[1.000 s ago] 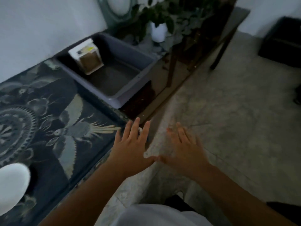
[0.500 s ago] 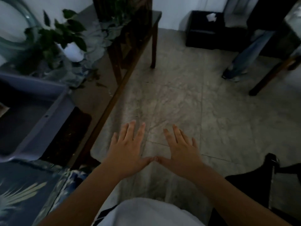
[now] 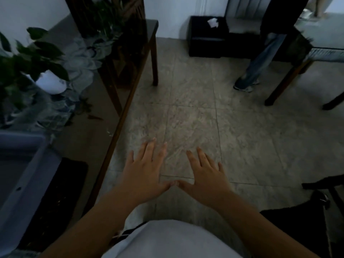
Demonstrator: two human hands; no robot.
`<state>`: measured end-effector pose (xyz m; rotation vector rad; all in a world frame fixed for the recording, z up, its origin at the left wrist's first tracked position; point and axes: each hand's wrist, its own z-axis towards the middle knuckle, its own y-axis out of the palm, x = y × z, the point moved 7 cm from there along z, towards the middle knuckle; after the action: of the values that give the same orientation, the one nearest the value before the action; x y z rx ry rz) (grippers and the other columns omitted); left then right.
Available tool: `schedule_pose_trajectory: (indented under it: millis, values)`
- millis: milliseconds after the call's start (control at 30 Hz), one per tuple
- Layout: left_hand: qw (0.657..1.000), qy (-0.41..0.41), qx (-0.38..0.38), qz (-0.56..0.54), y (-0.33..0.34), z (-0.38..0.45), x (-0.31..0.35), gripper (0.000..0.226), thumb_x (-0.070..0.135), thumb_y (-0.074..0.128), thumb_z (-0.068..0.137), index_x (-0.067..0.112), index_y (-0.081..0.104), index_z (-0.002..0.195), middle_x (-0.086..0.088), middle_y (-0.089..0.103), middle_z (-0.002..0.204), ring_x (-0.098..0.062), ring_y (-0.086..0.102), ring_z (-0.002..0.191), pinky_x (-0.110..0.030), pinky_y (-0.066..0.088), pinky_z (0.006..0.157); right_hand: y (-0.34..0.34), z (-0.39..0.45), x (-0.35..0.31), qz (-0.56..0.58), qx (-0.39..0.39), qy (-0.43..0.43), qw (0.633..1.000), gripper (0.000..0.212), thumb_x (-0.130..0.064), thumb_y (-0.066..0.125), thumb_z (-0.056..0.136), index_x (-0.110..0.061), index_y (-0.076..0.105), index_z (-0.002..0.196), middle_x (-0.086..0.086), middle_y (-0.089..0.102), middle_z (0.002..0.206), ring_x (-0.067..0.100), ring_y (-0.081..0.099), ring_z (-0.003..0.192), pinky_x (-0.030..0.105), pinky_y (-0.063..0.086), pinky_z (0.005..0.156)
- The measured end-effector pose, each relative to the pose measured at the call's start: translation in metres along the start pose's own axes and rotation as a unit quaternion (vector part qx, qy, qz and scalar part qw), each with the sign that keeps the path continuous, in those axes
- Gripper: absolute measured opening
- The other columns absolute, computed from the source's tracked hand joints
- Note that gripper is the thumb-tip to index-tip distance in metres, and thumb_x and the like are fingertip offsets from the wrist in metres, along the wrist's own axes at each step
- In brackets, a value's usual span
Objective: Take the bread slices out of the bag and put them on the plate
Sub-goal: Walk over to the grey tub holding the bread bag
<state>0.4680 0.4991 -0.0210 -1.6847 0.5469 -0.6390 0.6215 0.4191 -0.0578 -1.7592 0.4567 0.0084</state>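
- The bread slices, their bag and the plate lie outside this view, so their place cannot be told.
- The left hand is spread flat, palm down, fingers apart, holding nothing, out over the grey marbled tile floor.
- The right hand is likewise spread flat and bare, just beside the left; the two thumb tips touch.
- Left of the hands runs the dark glossy wooden worktop; on it stand a grey plastic tub and a leafy green plant in a white pot.
- Far across the floor sits a black box, and another person's jeans-clad leg stands beside a second table.
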Motion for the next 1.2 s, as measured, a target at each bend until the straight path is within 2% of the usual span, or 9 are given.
schedule_pose_trajectory:
  millis: [100, 267, 533, 633, 700, 800, 933, 1067, 1200]
  values:
    - [1.0, -0.012, 0.011, 0.006, -0.007, 0.009, -0.039, 0.109, 0.092, 0.02, 0.07, 0.025, -0.015, 0.15, -0.013, -0.005, 0.162, -0.03, -0.007, 0.147, -0.057, 0.008, 0.114, -0.004, 0.029, -0.031, -0.01, 0.0, -0.012, 1.0, 0.106, -0.095, 0.017, 0.067, -0.036, -0.005, 0.152, 0.003, -0.004, 0.167, 0.027, 0.006, 0.151, 0.061, 0.014, 0.116]
    - [0.995, -0.091, 0.023, -0.027, -0.005, -0.002, -0.12, 0.109, 0.094, -0.002, 0.062, 0.029, -0.015, 0.149, -0.009, -0.009, 0.163, -0.027, -0.009, 0.147, -0.057, 0.004, 0.114, -0.001, 0.08, -0.103, -0.037, -0.008, -0.074, 0.997, 0.111, -0.097, 0.009, 0.064, -0.033, -0.003, 0.153, 0.003, -0.002, 0.167, 0.028, 0.008, 0.15, 0.059, 0.015, 0.115]
    - [0.959, -0.275, 0.038, -0.056, 0.004, -0.069, -0.228, 0.105, 0.094, 0.011, 0.069, 0.031, -0.013, 0.149, -0.009, -0.004, 0.163, -0.03, -0.005, 0.147, -0.059, 0.008, 0.113, 0.027, 0.14, -0.234, -0.098, -0.058, -0.262, 0.958, 0.109, -0.096, 0.013, 0.067, -0.032, -0.009, 0.152, 0.007, 0.0, 0.166, 0.029, 0.008, 0.15, 0.058, 0.017, 0.114]
    - [0.932, -0.352, 0.041, -0.075, 0.007, -0.096, -0.256, 0.108, 0.094, -0.001, 0.063, 0.03, -0.009, 0.15, -0.008, -0.008, 0.163, -0.031, -0.009, 0.147, -0.06, 0.005, 0.114, 0.034, 0.158, -0.287, -0.109, -0.075, -0.354, 0.926, 0.105, -0.092, 0.019, 0.07, -0.033, -0.006, 0.154, 0.006, -0.005, 0.166, 0.027, -0.004, 0.151, 0.055, 0.013, 0.117]
    - [0.908, -0.407, 0.051, -0.083, 0.008, -0.115, -0.271, 0.105, 0.092, 0.0, 0.065, 0.03, -0.008, 0.15, -0.009, -0.008, 0.163, -0.031, -0.009, 0.147, -0.061, 0.008, 0.115, 0.039, 0.167, -0.324, -0.118, -0.087, -0.414, 0.898, 0.104, -0.09, 0.02, 0.069, -0.034, -0.003, 0.154, 0.005, -0.006, 0.166, 0.026, -0.008, 0.15, 0.055, 0.008, 0.118]
    - [0.861, -0.498, 0.053, -0.087, 0.013, -0.144, -0.286, 0.102, 0.089, 0.007, 0.068, 0.029, -0.01, 0.15, -0.009, -0.008, 0.163, -0.031, -0.009, 0.147, -0.06, 0.01, 0.115, 0.047, 0.171, -0.378, -0.135, -0.102, -0.508, 0.845, 0.103, -0.088, 0.02, 0.07, -0.033, 0.0, 0.155, 0.005, -0.005, 0.167, 0.024, -0.007, 0.151, 0.054, 0.005, 0.117]
    - [0.789, -0.604, 0.057, -0.091, 0.017, -0.175, -0.292, 0.099, 0.084, 0.017, 0.071, 0.03, -0.011, 0.149, -0.008, -0.006, 0.163, -0.03, -0.007, 0.147, -0.059, 0.01, 0.114, 0.062, 0.166, -0.435, -0.15, -0.128, -0.621, 0.759, 0.099, -0.087, 0.028, 0.076, -0.032, 0.004, 0.155, 0.005, -0.001, 0.167, 0.025, -0.003, 0.151, 0.054, 0.011, 0.117]
    - [0.735, -0.67, 0.059, -0.087, 0.019, -0.193, -0.29, 0.097, 0.082, 0.021, 0.073, 0.028, -0.003, 0.15, -0.009, 0.002, 0.163, -0.031, -0.002, 0.148, -0.058, 0.012, 0.114, 0.074, 0.161, -0.467, -0.159, -0.137, -0.686, 0.697, 0.098, -0.085, 0.029, 0.076, -0.031, 0.005, 0.154, 0.005, 0.002, 0.166, 0.026, 0.0, 0.152, 0.054, 0.013, 0.117]
    - [0.719, -0.685, 0.06, -0.102, 0.022, -0.197, -0.293, 0.091, 0.078, 0.021, 0.076, 0.029, 0.001, 0.15, -0.009, 0.005, 0.163, -0.031, 0.0, 0.148, -0.058, 0.013, 0.114, 0.083, 0.155, -0.486, -0.165, -0.153, -0.707, 0.67, 0.1, -0.085, 0.028, 0.075, -0.03, 0.004, 0.154, 0.006, 0.0, 0.166, 0.027, 0.0, 0.151, 0.055, 0.012, 0.117]
